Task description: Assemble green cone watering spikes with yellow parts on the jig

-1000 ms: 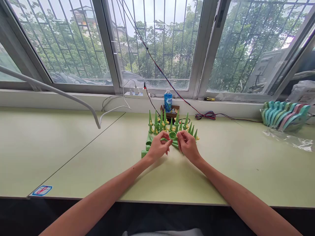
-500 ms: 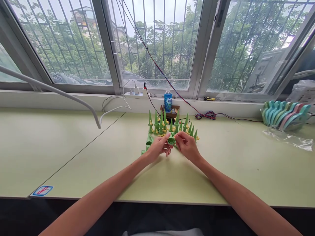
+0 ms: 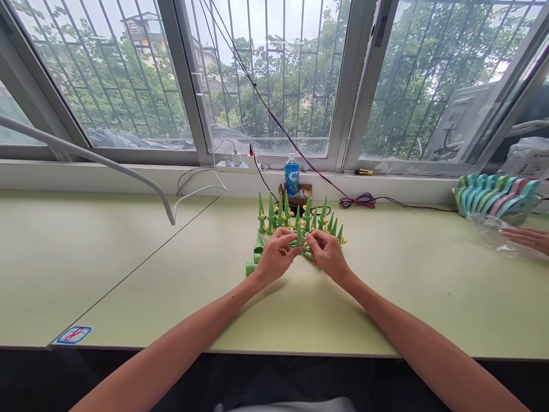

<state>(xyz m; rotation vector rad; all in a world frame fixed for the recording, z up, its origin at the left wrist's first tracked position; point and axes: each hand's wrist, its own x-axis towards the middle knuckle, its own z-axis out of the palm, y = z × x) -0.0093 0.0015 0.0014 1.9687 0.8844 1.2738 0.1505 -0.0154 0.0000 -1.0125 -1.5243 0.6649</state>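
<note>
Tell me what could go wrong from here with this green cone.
The green cone is in the fingertips of the left hand, so it could slip. The standing cones are just beyond that hand and the right hand, so a knuckle might tip one. Loose green pieces by the left wrist could get nudged.

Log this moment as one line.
left hand: holds green cone upright | right hand: at cone's right side | behind: more green cones, standing | far right: another person's hand
</note>
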